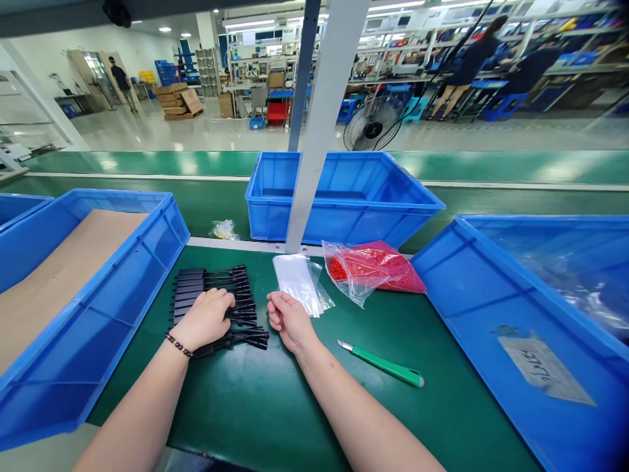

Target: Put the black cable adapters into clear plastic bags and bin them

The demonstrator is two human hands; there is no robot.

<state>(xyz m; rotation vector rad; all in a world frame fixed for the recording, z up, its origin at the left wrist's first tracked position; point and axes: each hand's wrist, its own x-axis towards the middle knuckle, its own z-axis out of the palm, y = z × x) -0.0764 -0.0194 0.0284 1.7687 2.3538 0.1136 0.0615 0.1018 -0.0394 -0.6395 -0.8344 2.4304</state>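
A row of flat black cases with short black cables (189, 283) lies side by side on the green bench, with the plugs pointing right. My left hand (209, 318) is over the near end of this row, its fingers bent round one of the pieces. One cabled piece nearest me (246, 337) has a small red spot at its cable end. To the right, my right hand (289, 320) is closed, with thumb and fingertips pinched together; whatever is between them is too small or hidden. Just beyond it lies a stack of clear plastic bags (297, 278).
A bag of small red parts (376, 265) and a green-handled craft knife (388, 367) lie on the right. Blue bins stand at left (125, 275), back (344, 223) and right (491, 314). A white post (314, 124) rises ahead, beside a small clear packet (225, 229).
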